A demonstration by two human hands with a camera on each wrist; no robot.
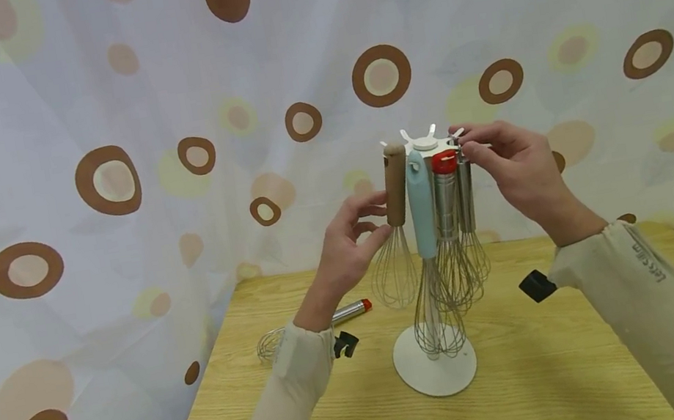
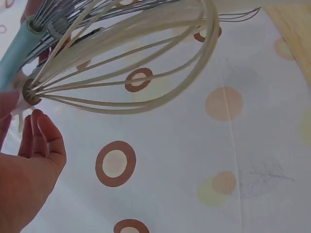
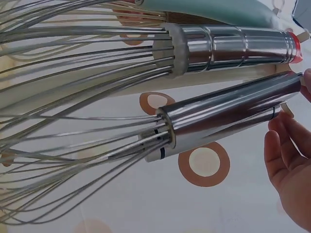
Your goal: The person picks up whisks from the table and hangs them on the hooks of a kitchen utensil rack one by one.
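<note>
Whisks hang around a white stand (image 1: 425, 144) with hooks at its top. My left hand (image 1: 349, 245) is at the brown-handled whisk (image 1: 396, 185), thumb and fingers about the lower part of its handle. In the left wrist view this whisk's pale wire loops (image 2: 160, 97) spread out from the handle end. My right hand (image 1: 520, 168) pinches the top end of a steel-handled whisk (image 3: 233, 111) beside the hooks. Between the hands hang a light-blue-handled whisk (image 1: 422, 210) and a steel whisk with a red cap (image 1: 445, 199).
Another steel whisk with a red end (image 1: 350, 312) lies on the wooden table (image 1: 514, 388), partly behind the left forearm. The stand's round white base (image 1: 439, 380) rests on the table. A curtain with brown circles (image 1: 288, 40) closes off the back and left.
</note>
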